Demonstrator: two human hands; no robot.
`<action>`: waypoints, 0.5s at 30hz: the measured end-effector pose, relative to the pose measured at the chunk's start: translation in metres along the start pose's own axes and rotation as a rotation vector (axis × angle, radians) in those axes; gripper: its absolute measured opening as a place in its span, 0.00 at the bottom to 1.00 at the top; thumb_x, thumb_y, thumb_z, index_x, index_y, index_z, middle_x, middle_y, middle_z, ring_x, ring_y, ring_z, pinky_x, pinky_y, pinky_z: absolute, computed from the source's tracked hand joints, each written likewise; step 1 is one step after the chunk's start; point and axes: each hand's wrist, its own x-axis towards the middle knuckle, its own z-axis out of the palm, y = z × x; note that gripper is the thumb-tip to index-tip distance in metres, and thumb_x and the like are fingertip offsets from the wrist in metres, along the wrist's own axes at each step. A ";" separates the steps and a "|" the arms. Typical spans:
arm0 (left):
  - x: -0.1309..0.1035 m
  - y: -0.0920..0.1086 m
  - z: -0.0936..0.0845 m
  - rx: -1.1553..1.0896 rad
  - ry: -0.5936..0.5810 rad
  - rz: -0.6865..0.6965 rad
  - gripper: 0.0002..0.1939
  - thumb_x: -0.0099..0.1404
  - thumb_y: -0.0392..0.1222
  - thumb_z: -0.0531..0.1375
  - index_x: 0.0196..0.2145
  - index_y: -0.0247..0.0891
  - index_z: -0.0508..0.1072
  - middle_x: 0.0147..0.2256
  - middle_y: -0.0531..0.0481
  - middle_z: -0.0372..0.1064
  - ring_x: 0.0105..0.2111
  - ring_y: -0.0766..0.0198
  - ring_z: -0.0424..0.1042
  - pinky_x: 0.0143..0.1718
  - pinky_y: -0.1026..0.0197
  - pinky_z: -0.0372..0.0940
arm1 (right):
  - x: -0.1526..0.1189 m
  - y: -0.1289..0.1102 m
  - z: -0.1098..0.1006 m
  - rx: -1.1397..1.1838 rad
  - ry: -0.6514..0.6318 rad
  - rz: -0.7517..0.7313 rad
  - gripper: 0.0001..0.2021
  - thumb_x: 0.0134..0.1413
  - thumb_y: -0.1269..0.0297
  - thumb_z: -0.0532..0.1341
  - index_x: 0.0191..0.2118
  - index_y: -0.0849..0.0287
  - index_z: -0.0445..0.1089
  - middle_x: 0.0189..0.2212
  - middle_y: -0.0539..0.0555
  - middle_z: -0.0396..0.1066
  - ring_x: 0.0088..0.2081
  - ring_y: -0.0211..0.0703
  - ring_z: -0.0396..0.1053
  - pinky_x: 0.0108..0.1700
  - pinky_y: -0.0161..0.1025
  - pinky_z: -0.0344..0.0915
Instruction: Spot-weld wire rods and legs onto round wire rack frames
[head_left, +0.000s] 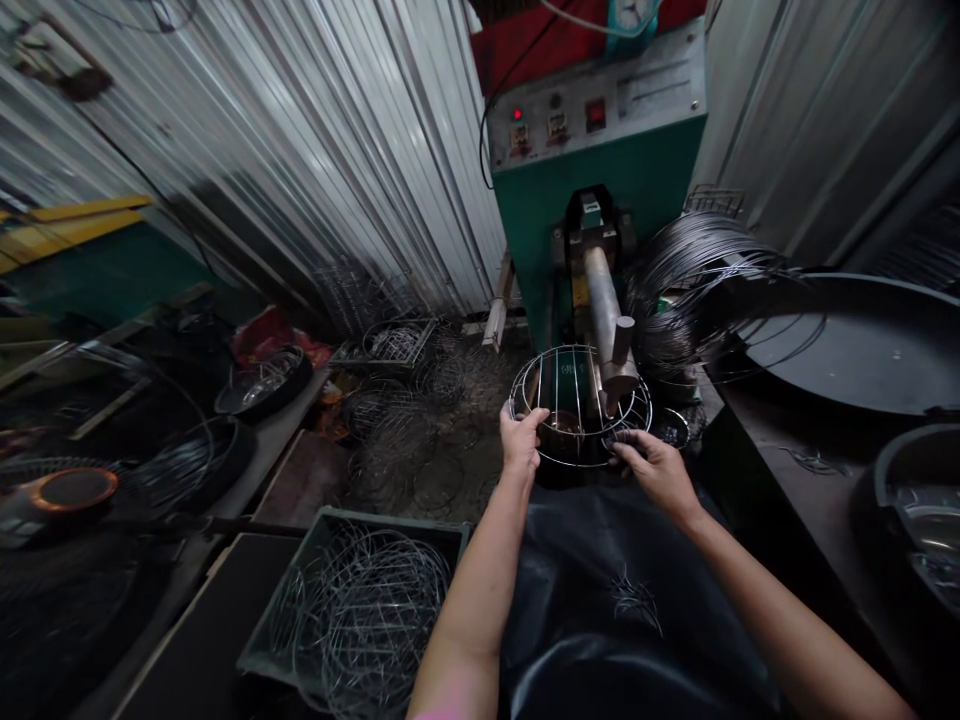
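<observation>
A round wire basket (577, 405) with parallel cross wires is held out in front of the green spot welding machine (600, 180). My left hand (523, 437) grips its left rim between thumb and fingers. At the right side of the rim my right hand (651, 465) is closed in a pinch; what sits between the fingertips is too small to make out. Above the basket's right part, the machine's metal arm and electrode (621, 365) reach down, close to the wires. Several short bent wires (636, 603) lie on the black apron (577, 560) over my lap.
A green crate (322, 530) of tangled wire frames stands at lower left. To the right are a coil of wire (697, 270), a wide shallow black pan (847, 345) and a dark tub (900, 500). More wire pieces (420, 400) cover the floor beyond the crate.
</observation>
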 end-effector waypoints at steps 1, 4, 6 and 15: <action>0.000 0.000 0.000 0.000 0.003 -0.006 0.36 0.42 0.33 0.66 0.50 0.37 0.60 0.26 0.58 0.58 0.16 0.78 0.56 0.13 0.73 0.43 | 0.000 0.000 0.000 0.003 -0.002 0.002 0.18 0.45 0.48 0.61 0.33 0.59 0.69 0.23 0.52 0.71 0.25 0.43 0.70 0.24 0.36 0.67; 0.001 0.000 0.000 -0.001 0.003 -0.032 0.36 0.42 0.33 0.66 0.50 0.37 0.60 0.25 0.58 0.58 0.15 0.78 0.55 0.12 0.73 0.42 | 0.001 0.000 0.000 0.012 -0.018 0.004 0.18 0.45 0.48 0.61 0.32 0.59 0.68 0.23 0.52 0.71 0.25 0.43 0.71 0.26 0.36 0.68; 0.001 0.002 0.000 0.005 0.008 -0.057 0.35 0.42 0.33 0.66 0.49 0.37 0.60 0.24 0.59 0.58 0.14 0.79 0.54 0.12 0.73 0.42 | 0.002 0.000 -0.001 0.004 -0.023 -0.004 0.17 0.45 0.49 0.61 0.33 0.59 0.68 0.23 0.52 0.71 0.25 0.42 0.70 0.28 0.37 0.67; -0.001 0.005 0.008 0.006 0.031 -0.079 0.37 0.44 0.32 0.66 0.52 0.37 0.58 0.24 0.59 0.60 0.14 0.78 0.54 0.13 0.73 0.42 | 0.007 -0.004 -0.006 -0.069 -0.025 -0.029 0.17 0.47 0.49 0.59 0.34 0.60 0.69 0.23 0.52 0.72 0.26 0.43 0.71 0.31 0.38 0.67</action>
